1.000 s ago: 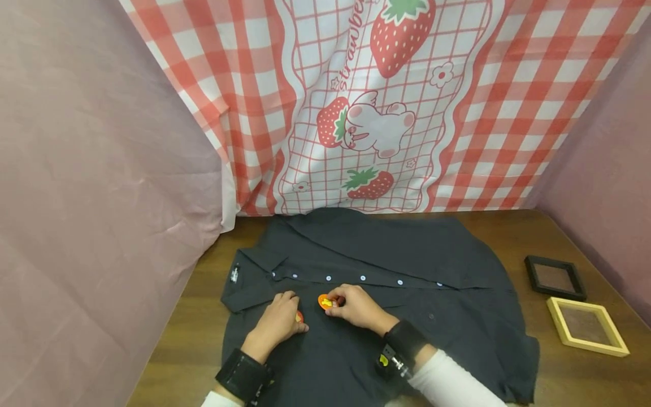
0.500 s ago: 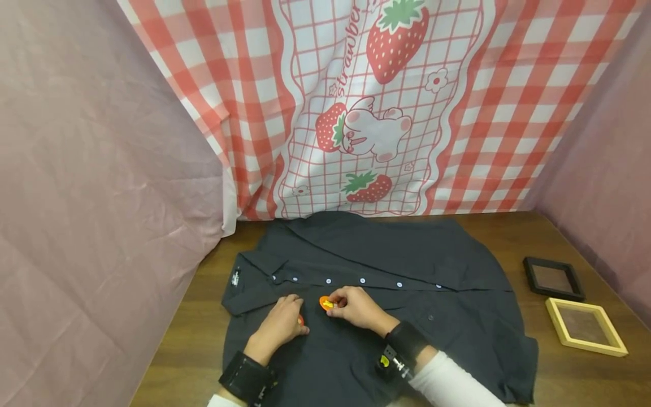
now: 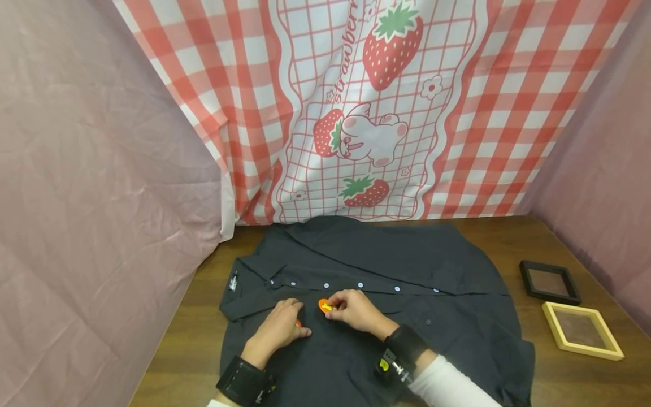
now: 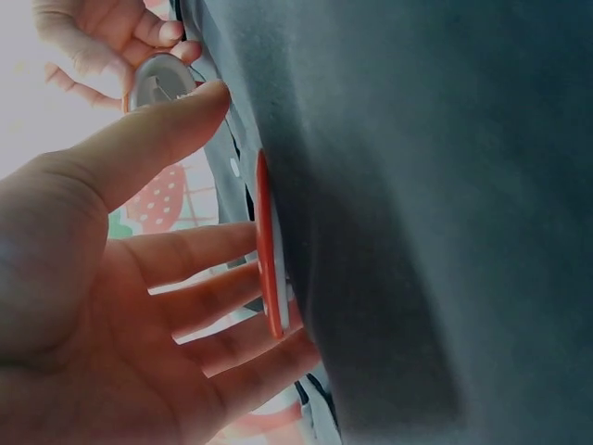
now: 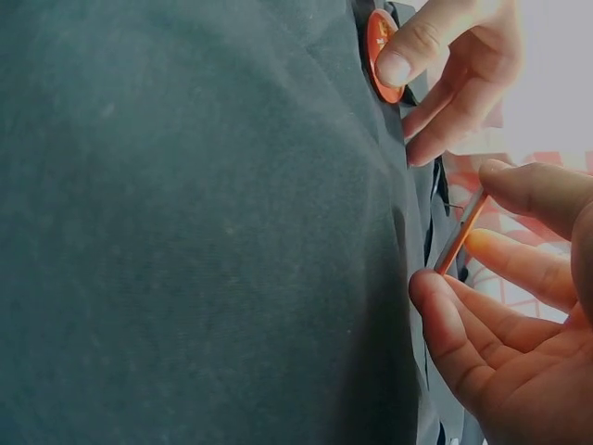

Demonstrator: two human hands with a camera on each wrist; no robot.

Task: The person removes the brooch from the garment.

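A dark button-up shirt (image 3: 325, 362) lies spread out with its collar to the left. On its front sits an orange-red round pin badge (image 4: 268, 250), partly covered by my left hand (image 3: 277, 325). My left fingers rest at the badge's edge, extended, with the thumb (image 4: 176, 130) standing apart from them in the left wrist view. Just to the right, my right hand (image 3: 356, 311) pinches a second orange badge (image 3: 324, 306) by its rim. This one is tilted above the cloth; its grey back (image 4: 159, 82) faces the left wrist camera, and a thin pin sticks out in the right wrist view.
A black frame (image 3: 529, 294) and a pale wooden frame (image 3: 554, 330) lie at the right on the brown table (image 3: 173, 339). Behind the shirt hangs a red-checked strawberry cloth (image 3: 508, 113). Pink fabric (image 3: 102, 198) closes off the left side.
The head view has shifted slightly, moving the scene down. Both hands stay nearly in place; the right-hand badge has turned a little, and the left hand covers more of its badge.
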